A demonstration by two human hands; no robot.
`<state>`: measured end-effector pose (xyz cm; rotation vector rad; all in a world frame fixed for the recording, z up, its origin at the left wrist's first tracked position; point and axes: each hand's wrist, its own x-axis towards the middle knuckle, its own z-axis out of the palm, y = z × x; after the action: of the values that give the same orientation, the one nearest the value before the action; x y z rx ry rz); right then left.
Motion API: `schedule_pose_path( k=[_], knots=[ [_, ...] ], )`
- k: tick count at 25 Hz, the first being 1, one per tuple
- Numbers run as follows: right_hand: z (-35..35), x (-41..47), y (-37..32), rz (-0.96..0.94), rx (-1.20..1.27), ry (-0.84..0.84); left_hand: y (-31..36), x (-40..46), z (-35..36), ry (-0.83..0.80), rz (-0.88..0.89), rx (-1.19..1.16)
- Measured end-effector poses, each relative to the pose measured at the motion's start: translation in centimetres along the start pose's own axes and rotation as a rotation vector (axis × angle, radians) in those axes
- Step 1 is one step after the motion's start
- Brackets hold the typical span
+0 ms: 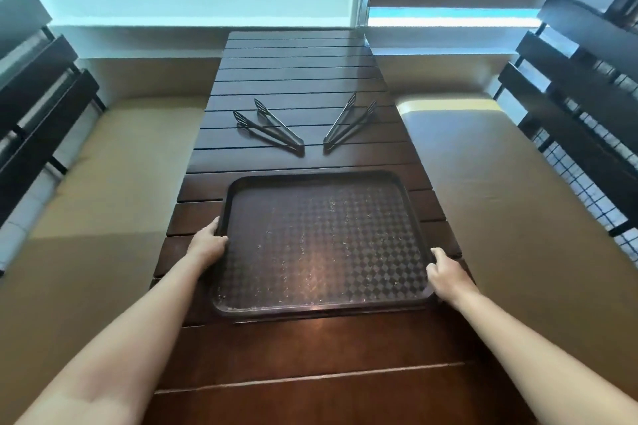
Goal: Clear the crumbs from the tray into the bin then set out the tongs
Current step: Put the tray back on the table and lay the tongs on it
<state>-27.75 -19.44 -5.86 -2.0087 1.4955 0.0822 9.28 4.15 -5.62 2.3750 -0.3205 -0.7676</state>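
A dark brown checkered tray [310, 179] lies flat on the slatted wooden table [300, 355], with pale crumbs scattered over its surface. My left hand [208, 241] grips the tray's left rim, thumb over the edge. On the right rim my right hand [445, 271] holds on, fingers curled round it. Beyond the tray lie two black tongs: the left tongs [271, 126] and the right tongs [348, 124], their hinged ends pointing towards each other and their jaws fanned outward. No bin is in view.
Cushioned benches flank the table: a tan left bench [114, 169] and a right bench [497, 176], each with dark slatted backs. A window and wall stand behind the table's far end.
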Motion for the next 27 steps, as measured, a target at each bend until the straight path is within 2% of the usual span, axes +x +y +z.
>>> schedule_pose_path(
  k=[3,9,13,15,17,19,24,27],
  knots=[
    [-0.8,1.6,-0.7,-0.024,0.007,-0.043,1.5,0.4,0.6,0.05,-0.06,-0.04],
    [-1.0,2.2,-1.3,-0.018,-0.042,-0.046,2.6,2.0,0.4,0.05,-0.074,-0.032],
    [-1.6,1.9,-1.5,0.009,-0.151,0.076,2.5,1.1,0.3,0.045,-0.076,-0.037],
    [-1.9,2.8,-1.8,-0.002,-0.147,0.186,3.1,0.3,0.5,0.147,-0.067,0.089],
    [-2.0,4.3,-2.2,-0.002,-0.097,0.286,4.6,-0.6,0.8,0.254,0.012,0.376],
    [-2.1,5.9,-2.8,0.0,-0.08,0.333,6.6,-1.1,1.5,0.242,0.159,0.553],
    [-2.6,10.2,-4.2,-0.025,-0.066,0.354,13.0,0.4,4.0,0.114,0.358,0.584],
    [-2.6,12.1,-3.9,0.047,-0.016,0.258,16.5,1.5,5.9,0.074,0.441,0.585]
  ],
)
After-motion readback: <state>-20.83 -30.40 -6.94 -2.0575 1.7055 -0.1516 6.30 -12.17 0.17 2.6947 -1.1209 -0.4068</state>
